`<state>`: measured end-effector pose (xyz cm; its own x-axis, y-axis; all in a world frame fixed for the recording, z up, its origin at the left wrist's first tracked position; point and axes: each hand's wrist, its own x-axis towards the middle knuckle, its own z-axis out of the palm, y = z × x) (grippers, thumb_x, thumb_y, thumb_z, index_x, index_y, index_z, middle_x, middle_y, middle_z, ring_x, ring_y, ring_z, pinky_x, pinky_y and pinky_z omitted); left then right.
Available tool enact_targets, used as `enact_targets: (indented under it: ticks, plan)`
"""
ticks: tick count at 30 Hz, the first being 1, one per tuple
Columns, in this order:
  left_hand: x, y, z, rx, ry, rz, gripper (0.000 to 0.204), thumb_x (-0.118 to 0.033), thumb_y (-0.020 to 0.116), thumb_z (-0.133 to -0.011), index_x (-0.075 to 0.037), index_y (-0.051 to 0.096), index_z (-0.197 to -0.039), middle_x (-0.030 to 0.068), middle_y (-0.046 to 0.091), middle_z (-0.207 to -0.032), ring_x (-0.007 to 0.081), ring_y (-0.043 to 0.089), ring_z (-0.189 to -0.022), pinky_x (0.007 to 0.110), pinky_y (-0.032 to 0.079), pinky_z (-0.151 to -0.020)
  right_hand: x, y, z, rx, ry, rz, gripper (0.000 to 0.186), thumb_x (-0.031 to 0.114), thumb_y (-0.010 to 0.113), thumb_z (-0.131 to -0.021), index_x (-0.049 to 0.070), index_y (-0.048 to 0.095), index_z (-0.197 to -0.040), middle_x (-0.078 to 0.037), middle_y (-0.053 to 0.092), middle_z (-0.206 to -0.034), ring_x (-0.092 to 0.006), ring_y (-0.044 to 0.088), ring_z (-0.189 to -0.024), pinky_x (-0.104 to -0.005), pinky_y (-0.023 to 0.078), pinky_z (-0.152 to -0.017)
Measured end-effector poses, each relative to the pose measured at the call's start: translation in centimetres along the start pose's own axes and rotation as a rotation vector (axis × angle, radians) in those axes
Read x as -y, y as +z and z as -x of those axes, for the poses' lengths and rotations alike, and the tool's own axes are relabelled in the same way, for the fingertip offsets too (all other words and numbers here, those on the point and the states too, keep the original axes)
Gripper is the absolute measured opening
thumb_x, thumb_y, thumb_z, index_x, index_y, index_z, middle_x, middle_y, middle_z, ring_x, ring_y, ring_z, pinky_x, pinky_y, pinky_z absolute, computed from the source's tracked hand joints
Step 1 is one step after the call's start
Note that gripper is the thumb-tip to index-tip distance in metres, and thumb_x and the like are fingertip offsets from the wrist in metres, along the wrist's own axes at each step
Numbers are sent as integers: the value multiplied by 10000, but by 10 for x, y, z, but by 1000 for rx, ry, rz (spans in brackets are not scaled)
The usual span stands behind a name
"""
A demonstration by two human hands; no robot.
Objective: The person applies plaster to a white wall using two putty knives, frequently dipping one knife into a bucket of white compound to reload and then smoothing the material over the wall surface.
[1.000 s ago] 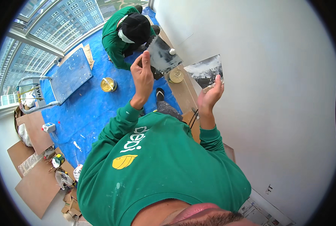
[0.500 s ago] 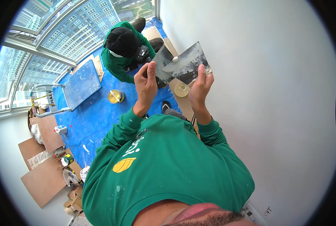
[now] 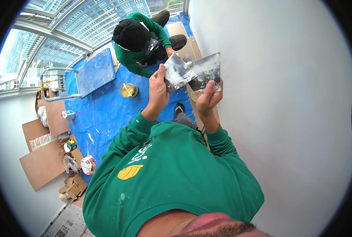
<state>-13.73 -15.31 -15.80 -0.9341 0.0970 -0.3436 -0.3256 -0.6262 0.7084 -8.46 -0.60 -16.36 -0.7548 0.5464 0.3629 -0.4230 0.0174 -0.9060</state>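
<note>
My left hand (image 3: 157, 93) is closed on a flat metal putty blade (image 3: 178, 72), thumb on its face. My right hand (image 3: 208, 100) grips a second putty blade (image 3: 208, 67) by its near edge. Both blades are smeared with white putty and meet in front of me, the left one's corner lapping over the right one. A small white lump of putty (image 3: 188, 64) sits where they meet. Any handles are hidden by my fingers.
A co-worker in a green top and black cap (image 3: 131, 35) crouches just beyond the blades. A smooth white wall (image 3: 282, 98) rises at right. On the blue sheet (image 3: 101, 130) stand a yellow can (image 3: 129, 90) and a blue-decked trolley (image 3: 96, 75). Cardboard (image 3: 43, 170) lies at left.
The left blade has turned and now laps over the right blade, where before the right one lay over it. My right hand has dropped slightly nearer. The whole view has shifted a little.
</note>
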Motion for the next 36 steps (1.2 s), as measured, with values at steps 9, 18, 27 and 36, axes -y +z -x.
enact_targets:
  ticks: [9, 18, 27, 36]
  plan:
    - [33, -47, -51, -41, 52, -183, 433, -372, 535, -1073, 39, 669, -1053, 49, 712, -929, 102, 673, -785, 285, 554, -691, -65, -63, 46, 347, 53, 598, 301, 91, 571, -985, -10, 644, -1259, -174, 649, -1003, -374, 623, -934, -429, 504, -824]
    - [168, -192, -147, -276, 80, -736, 508, -394, 552, -1057, 79, 714, -963, 25, 651, -747, 91, 540, -689, 296, 448, -625, -173, -34, 76, 765, -36, 1078, 487, 49, 633, -865, 49, 617, -1352, -87, 602, -1121, -288, 577, -1029, -425, 457, -850]
    - [291, -296, -199, -347, -46, -814, 516, -394, 537, -1052, 70, 683, -882, 95, 627, -694, 146, 521, -653, 362, 436, -630, -323, -44, 119, 981, 53, 1228, 464, 61, 579, -875, 20, 602, -1336, -84, 604, -1132, -271, 562, -1045, -415, 428, -834]
    - [346, -346, -251, -389, -89, -760, 505, -390, 557, -1050, 90, 700, -980, 77, 703, -828, 120, 569, -730, 337, 470, -683, -473, -46, 127, 939, -3, 1228, 435, 80, 590, -876, 51, 623, -1309, -76, 617, -1119, -276, 575, -1026, -423, 436, -829]
